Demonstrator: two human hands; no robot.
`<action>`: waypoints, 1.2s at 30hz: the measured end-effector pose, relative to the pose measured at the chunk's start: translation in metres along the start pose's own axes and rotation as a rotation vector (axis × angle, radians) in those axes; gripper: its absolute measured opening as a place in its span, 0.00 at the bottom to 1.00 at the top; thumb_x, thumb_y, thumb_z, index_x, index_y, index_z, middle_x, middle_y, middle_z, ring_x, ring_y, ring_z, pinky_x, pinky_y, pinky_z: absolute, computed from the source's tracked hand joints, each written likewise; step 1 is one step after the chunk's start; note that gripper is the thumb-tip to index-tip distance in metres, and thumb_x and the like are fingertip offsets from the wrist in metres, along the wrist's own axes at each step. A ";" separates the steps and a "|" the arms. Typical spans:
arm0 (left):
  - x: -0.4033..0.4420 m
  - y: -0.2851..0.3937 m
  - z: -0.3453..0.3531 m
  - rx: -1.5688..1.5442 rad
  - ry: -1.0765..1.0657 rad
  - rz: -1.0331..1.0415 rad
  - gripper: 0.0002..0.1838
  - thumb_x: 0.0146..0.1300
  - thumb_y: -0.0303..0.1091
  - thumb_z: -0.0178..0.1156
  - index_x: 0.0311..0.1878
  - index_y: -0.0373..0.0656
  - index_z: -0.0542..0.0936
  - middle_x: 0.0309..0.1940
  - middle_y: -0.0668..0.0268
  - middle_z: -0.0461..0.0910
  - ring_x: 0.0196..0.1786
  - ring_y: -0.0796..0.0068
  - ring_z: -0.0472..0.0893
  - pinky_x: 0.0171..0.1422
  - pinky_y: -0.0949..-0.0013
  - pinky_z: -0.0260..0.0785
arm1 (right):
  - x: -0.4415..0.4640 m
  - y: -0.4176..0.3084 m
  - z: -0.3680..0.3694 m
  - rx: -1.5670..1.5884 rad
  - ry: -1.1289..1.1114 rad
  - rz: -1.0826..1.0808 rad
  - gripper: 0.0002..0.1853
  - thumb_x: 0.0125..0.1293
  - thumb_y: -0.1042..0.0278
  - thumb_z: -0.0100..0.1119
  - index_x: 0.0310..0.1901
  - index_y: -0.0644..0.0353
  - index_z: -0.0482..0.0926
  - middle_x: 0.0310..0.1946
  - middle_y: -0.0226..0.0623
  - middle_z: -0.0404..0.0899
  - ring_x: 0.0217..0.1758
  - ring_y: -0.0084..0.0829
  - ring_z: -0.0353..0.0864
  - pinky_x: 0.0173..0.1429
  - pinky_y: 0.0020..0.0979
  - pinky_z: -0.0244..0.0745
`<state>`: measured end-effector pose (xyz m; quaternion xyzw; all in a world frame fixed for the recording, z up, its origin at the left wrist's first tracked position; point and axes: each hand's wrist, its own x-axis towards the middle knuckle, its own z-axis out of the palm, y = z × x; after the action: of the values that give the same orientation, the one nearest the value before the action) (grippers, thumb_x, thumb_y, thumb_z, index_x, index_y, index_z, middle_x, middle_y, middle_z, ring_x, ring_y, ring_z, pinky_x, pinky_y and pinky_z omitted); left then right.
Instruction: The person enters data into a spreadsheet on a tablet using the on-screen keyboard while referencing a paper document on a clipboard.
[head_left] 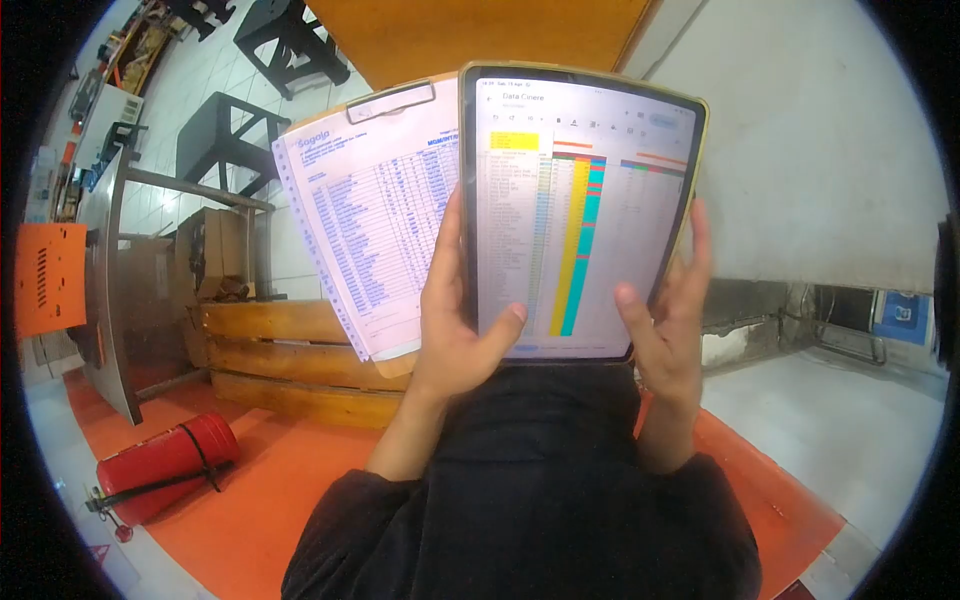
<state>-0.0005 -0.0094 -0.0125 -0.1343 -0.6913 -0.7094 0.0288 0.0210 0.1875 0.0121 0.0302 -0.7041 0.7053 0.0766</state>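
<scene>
A tablet (575, 220) in a yellowish case shows a spreadsheet with yellow, teal and red columns. My left hand (460, 330) grips its left edge, the thumb over the lower left of the screen and the fingers behind. On the right edge, my right hand (670, 325) holds the tablet with its thumb at the lower right of the screen. A clipboard with printed sheets (370, 220) lies left of the tablet, partly covered by it and by my left hand. Its metal clip is at the top.
A red fire extinguisher (167, 468) lies on the orange floor (265, 500) at lower left. Wooden slats (270, 355) are below the clipboard. Dark stools (225, 140) and a metal-edged table (110, 290) stand at left. A pale wall (810, 140) is at right.
</scene>
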 end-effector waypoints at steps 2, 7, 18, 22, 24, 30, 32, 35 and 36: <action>0.000 0.000 -0.001 0.005 0.007 -0.009 0.51 0.49 0.28 0.60 0.74 0.33 0.43 0.72 0.48 0.52 0.74 0.57 0.54 0.77 0.60 0.44 | 0.000 -0.005 -0.003 0.050 -0.002 0.043 0.45 0.64 0.76 0.55 0.73 0.63 0.34 0.68 0.53 0.59 0.70 0.38 0.61 0.72 0.37 0.53; 0.007 0.002 0.003 -0.171 -0.014 0.029 0.51 0.49 0.26 0.60 0.74 0.30 0.43 0.74 0.49 0.49 0.76 0.60 0.51 0.77 0.64 0.39 | -0.001 -0.007 -0.002 0.204 0.037 0.144 0.45 0.62 0.80 0.55 0.73 0.64 0.36 0.68 0.54 0.59 0.69 0.38 0.62 0.72 0.36 0.54; 0.006 0.003 0.000 -0.178 -0.076 0.018 0.51 0.47 0.19 0.56 0.74 0.30 0.40 0.74 0.49 0.48 0.76 0.62 0.50 0.77 0.65 0.38 | -0.003 0.004 -0.017 0.063 0.118 0.156 0.34 0.61 0.79 0.55 0.68 0.71 0.53 0.62 0.47 0.68 0.66 0.34 0.67 0.69 0.33 0.58; 0.007 0.005 -0.001 -0.199 -0.071 -0.008 0.51 0.46 0.19 0.56 0.74 0.31 0.40 0.74 0.49 0.48 0.76 0.62 0.50 0.77 0.65 0.38 | -0.002 0.006 -0.016 0.056 0.116 0.129 0.33 0.62 0.78 0.55 0.68 0.71 0.54 0.61 0.46 0.69 0.65 0.33 0.68 0.69 0.33 0.58; 0.007 0.006 -0.001 -0.169 -0.077 0.006 0.52 0.46 0.18 0.56 0.74 0.31 0.40 0.74 0.50 0.48 0.76 0.63 0.51 0.77 0.65 0.38 | -0.002 0.004 -0.015 0.054 0.110 0.125 0.33 0.63 0.78 0.55 0.68 0.70 0.55 0.61 0.46 0.69 0.65 0.33 0.68 0.69 0.33 0.59; 0.005 0.001 -0.004 -0.120 -0.070 0.011 0.51 0.46 0.18 0.57 0.74 0.31 0.41 0.74 0.50 0.48 0.76 0.62 0.49 0.77 0.65 0.38 | -0.001 -0.003 -0.013 0.054 0.116 0.118 0.31 0.64 0.77 0.55 0.67 0.70 0.56 0.57 0.45 0.73 0.61 0.30 0.71 0.65 0.31 0.62; 0.005 0.002 -0.003 -0.152 -0.072 0.007 0.51 0.47 0.20 0.58 0.74 0.30 0.42 0.74 0.50 0.47 0.76 0.62 0.49 0.77 0.65 0.37 | 0.000 -0.004 -0.013 0.054 0.131 0.122 0.31 0.64 0.76 0.56 0.66 0.69 0.56 0.55 0.45 0.74 0.59 0.30 0.72 0.64 0.30 0.63; 0.002 0.000 -0.002 -0.150 -0.061 0.010 0.51 0.49 0.23 0.60 0.74 0.30 0.43 0.74 0.50 0.47 0.76 0.61 0.49 0.77 0.64 0.37 | -0.001 -0.001 -0.012 0.074 0.164 0.117 0.30 0.64 0.75 0.57 0.66 0.70 0.57 0.53 0.45 0.76 0.56 0.29 0.75 0.63 0.29 0.64; 0.000 -0.002 0.000 -0.122 -0.051 0.018 0.51 0.49 0.25 0.62 0.74 0.30 0.43 0.74 0.50 0.48 0.76 0.61 0.49 0.78 0.64 0.37 | -0.003 0.003 -0.013 0.055 0.195 0.145 0.31 0.64 0.75 0.57 0.65 0.70 0.57 0.53 0.45 0.77 0.56 0.29 0.75 0.62 0.29 0.65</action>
<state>-0.0015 -0.0091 -0.0148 -0.1600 -0.6460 -0.7464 0.0093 0.0246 0.2004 0.0086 -0.0876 -0.6740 0.7277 0.0925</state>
